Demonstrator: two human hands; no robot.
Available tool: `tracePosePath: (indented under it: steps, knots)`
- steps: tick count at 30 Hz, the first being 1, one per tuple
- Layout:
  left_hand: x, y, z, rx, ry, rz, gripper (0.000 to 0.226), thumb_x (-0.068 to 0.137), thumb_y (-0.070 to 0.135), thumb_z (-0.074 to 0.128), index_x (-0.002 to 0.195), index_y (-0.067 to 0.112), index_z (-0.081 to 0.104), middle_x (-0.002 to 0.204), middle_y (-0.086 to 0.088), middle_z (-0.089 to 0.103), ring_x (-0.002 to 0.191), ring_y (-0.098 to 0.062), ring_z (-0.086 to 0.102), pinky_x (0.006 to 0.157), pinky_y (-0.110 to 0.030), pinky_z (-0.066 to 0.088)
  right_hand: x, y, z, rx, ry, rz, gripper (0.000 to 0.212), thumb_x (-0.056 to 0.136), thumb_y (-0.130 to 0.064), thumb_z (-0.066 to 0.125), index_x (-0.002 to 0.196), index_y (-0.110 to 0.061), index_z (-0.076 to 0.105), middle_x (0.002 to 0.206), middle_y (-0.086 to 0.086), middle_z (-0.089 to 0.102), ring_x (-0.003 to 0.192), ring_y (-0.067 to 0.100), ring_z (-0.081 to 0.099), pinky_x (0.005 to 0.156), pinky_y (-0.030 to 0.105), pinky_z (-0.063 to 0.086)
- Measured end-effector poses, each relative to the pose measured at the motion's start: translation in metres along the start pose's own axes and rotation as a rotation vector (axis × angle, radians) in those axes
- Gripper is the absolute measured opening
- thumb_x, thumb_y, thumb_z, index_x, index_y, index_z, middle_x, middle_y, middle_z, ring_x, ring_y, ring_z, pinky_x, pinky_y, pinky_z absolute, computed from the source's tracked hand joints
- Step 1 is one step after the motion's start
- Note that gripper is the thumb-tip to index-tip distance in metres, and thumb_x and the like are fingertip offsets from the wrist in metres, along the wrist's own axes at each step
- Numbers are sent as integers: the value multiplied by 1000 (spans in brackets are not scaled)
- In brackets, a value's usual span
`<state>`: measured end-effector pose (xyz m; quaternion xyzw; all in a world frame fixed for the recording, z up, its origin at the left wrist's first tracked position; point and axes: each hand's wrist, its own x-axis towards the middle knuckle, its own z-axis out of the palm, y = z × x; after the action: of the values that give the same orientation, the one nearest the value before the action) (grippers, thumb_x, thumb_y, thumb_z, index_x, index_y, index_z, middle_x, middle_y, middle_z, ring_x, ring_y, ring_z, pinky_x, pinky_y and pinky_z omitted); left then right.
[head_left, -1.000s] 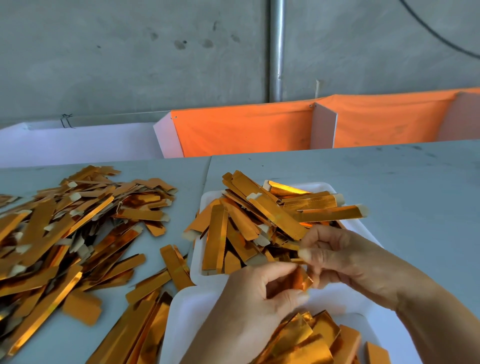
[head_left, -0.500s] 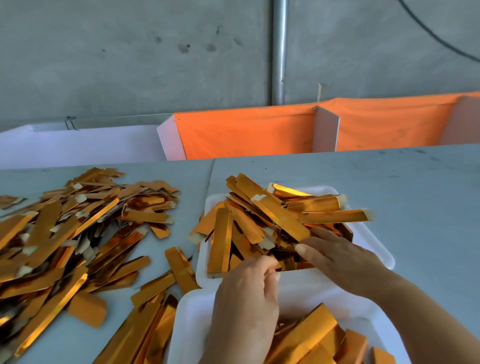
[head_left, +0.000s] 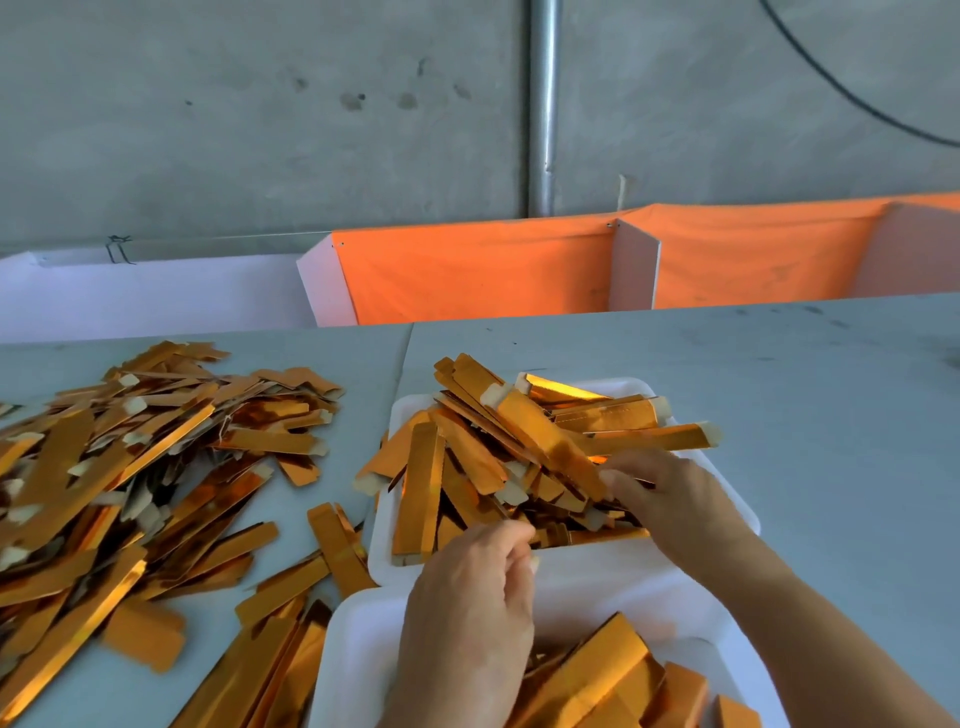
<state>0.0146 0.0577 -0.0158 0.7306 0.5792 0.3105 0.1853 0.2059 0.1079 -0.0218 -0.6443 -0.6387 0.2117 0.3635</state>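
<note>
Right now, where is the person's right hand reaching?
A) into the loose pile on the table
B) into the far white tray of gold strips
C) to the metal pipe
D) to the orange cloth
B: the right hand has its fingers among the gold strips heaped in the far white tray.

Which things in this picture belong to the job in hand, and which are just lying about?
In the job: left hand, right hand, gold strips piled in the far tray, near tray.
Lying about: loose strip heap on the table, orange cloth, metal pipe, black cable.
</note>
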Motion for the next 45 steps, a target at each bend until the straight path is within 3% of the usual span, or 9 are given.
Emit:
tracePosePath:
  steps: [5,10,15,20,24,27,34,37,45]
  knots:
    - [3,2,-1,-353,164,-140,36,91,45,46,127,48,43,115,28,54,92,19,52,77,3,36,-11,-18,-13,702,-212,59,9,78,-22,70,75,-16,76,78,6,73,78,19,71,70,22,55]
    - [5,-1,-8,-893,262,-182,29,83,43,53,110,40,64,99,18,72,94,-2,67,85,-28,51,-27,-32,-9,678,-425,15,12,73,-24,71,80,-15,75,89,10,74,86,21,71,74,21,54]
    - [5,6,-9,-1275,279,-223,37,79,54,49,103,33,68,101,3,74,97,-14,69,71,-23,56,-31,-39,4,729,-410,68,8,82,-8,68,82,-10,76,90,12,74,86,22,71,75,23,56]
    - [1,7,-2,-740,300,-150,21,93,30,51,91,42,67,90,20,71,88,6,63,77,-14,45,-36,-46,6,577,-480,32,10,84,-9,69,80,-17,74,87,5,74,86,19,71,80,29,57]
    - [1,8,3,-353,271,-137,43,98,29,40,137,47,35,112,28,48,96,10,48,71,9,29,-38,-53,4,320,5,-167,16,84,-18,68,76,-31,65,79,-11,69,78,4,66,69,15,51]
    - [-1,11,4,-259,235,-94,49,99,26,38,141,46,24,111,34,36,113,6,44,72,11,26,-41,-59,-8,389,210,-284,6,84,-26,65,86,-31,66,87,-16,69,78,1,67,61,7,48]
    - [-4,16,6,-239,160,-36,44,98,22,43,129,47,24,89,30,51,83,13,51,72,2,35,-40,-58,-7,165,78,-221,25,84,-17,68,96,-39,66,97,-24,65,78,-10,62,61,1,42]
    - [-5,16,6,-266,112,-16,43,97,21,46,114,50,18,86,25,57,92,13,49,74,-3,38,-38,-56,-9,143,49,-166,25,83,-20,70,95,-41,64,94,-24,65,84,-12,59,65,0,41]
    - [-6,14,5,-151,41,93,34,99,23,41,117,47,26,94,23,53,86,2,51,72,-8,40,-30,-49,-22,314,-81,-2,21,80,-10,73,86,-29,66,81,-4,67,82,12,66,73,24,56]
